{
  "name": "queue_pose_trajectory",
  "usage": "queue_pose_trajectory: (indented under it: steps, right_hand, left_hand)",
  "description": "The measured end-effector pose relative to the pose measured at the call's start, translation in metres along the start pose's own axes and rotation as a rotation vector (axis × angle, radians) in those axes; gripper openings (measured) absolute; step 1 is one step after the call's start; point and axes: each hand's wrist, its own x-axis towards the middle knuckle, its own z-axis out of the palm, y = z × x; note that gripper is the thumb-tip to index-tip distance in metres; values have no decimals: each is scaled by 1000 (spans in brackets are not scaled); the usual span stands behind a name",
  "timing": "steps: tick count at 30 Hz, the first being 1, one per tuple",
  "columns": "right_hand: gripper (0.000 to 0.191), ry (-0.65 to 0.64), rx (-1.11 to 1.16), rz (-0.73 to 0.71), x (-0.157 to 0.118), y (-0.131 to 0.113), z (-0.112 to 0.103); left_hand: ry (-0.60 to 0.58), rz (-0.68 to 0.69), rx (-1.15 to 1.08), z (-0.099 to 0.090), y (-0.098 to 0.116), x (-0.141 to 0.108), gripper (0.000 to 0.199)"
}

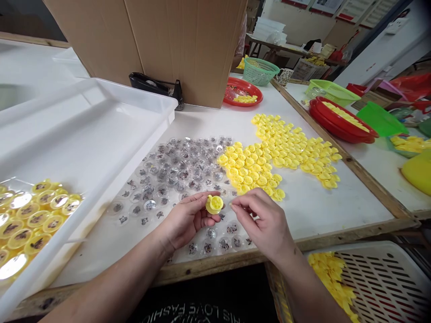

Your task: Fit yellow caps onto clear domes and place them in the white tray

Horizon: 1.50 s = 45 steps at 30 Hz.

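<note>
The left hand [187, 220] is held palm up and turned inward, with the fingers [209, 220] curled and the thumb [198, 199] laid forward across the top, so that a grip is formed. The left forearm [111, 278] is angled in from the lower left, and the wrist [164, 237] is slightly bent. The right hand [261, 222] is raised just beside the left hand, back upward, with the thumb and index fingertips [232, 205] brought close together in a pinch. The right forearm [305, 287] is angled in from the lower right.
</note>
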Motion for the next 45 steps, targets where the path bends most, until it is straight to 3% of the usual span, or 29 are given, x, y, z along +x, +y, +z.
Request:
queue_pose_trajectory:
  steps: [4, 9, 14, 19, 23, 26, 29, 31, 33, 36, 40, 45]
  right_hand:
    - [12, 37, 78, -41, 8, -4, 5]
    - [11, 95, -68, 93, -14, 29, -15]
    - [6, -46, -225, 194, -38, 54, -28]
    - [13, -179, -437, 157, -37, 51, -7]
    - [12, -205, -504, 134, -32, 51, 2]
    - [20, -123, -336, 189, -33, 51, -1]
    - [17, -44, 131, 438, -33, 43, -6]
    - [20, -51, 433, 551, -30, 33, -7]
    - [21, -111, 608, 556, -24, 24, -6]
    - [19, -222, 683, 474, -13, 15, -2]
    - [23, -275, 588, 320, -1, 11, 2]
    - [20, -209, 519, 388, 4, 10, 9]
  left_hand:
    - [-46, -27, -15, -1, -1, 0, 27]
    - [-89, -5, -16, 0, 0, -2, 28]
    - [-106, 43, -2, 0, 1, -4, 23]
    - [-67, 43, 55, 0, 0, -3, 26]
    - [4, 62, 107, -1, -1, -2, 27]
    - [20, 68, 112, 0, -2, -1, 25]
    - [12, 47, 100, 2, -2, -1, 26]
    - [-16, 29, 91, 2, -4, -2, 28]
    - [-53, 25, 96, 1, -5, -2, 30]
    - [-89, 35, 121, 1, -8, -2, 31]
    - [-123, 35, 126, 1, -8, -2, 28]
    - [-127, 20, 80, 2, -9, -2, 29]
